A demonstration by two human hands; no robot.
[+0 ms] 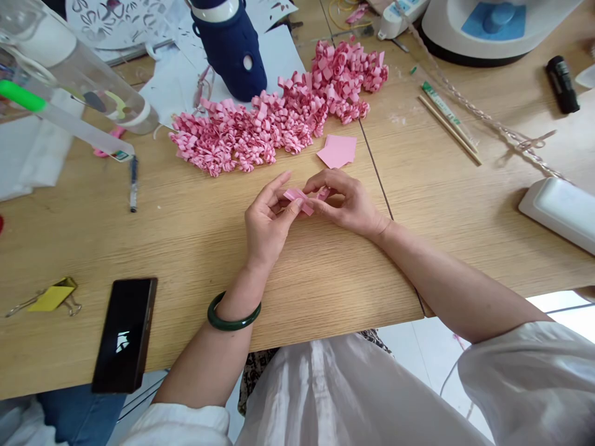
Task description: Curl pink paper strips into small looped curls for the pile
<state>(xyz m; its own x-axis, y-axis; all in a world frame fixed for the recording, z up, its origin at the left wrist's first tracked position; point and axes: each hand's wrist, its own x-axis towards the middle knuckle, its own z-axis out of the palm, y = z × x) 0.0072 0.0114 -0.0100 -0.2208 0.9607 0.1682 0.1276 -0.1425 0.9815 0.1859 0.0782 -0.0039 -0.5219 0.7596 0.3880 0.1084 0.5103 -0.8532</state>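
Observation:
Between my two hands is a small folded pink paper piece (300, 199) with narrow strips. My left hand (269, 220) pinches its left side between thumb and fingers. On its right side, my right hand (346, 201) closes thumb and forefinger on the pink paper. Just beyond my hands lie flat pink paper sheets (339, 150). Farther back, a long heap of curled pink paper pieces (260, 127) stretches across the table.
A phone (124, 334) and a yellow-marked clip (53, 296) lie on the wooden table (195, 248) at the left. Behind the heap stands a blue bottle (237, 56). Wooden sticks (450, 129), a braided cord (478, 111) and a white device (560, 210) are at the right.

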